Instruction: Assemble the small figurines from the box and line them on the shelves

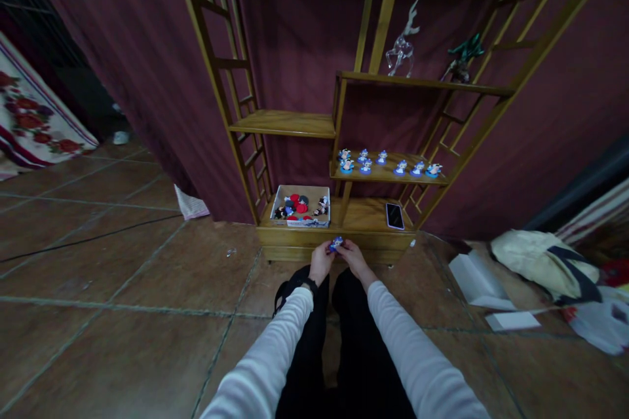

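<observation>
Between my two hands, just in front of the shelf's low base, is a small blue and white figurine (336,243). My left hand (321,259) has its fingers closed on the figurine's left side. From the other side my right hand (352,255) grips it too. Similar small figurines (365,166) stand in loose rows on the middle right shelf board (393,173). A shallow cardboard box (314,192) on the bottom board holds several red, dark and brown figures (301,204).
The wooden display shelf (282,123) stands before a dark red curtain. A phone (394,216) lies on the bottom board. A clear deer figure (401,51) and a green figure (464,57) stand higher up. White boxes (481,281) and a pale bag (540,262) lie on the floor at right.
</observation>
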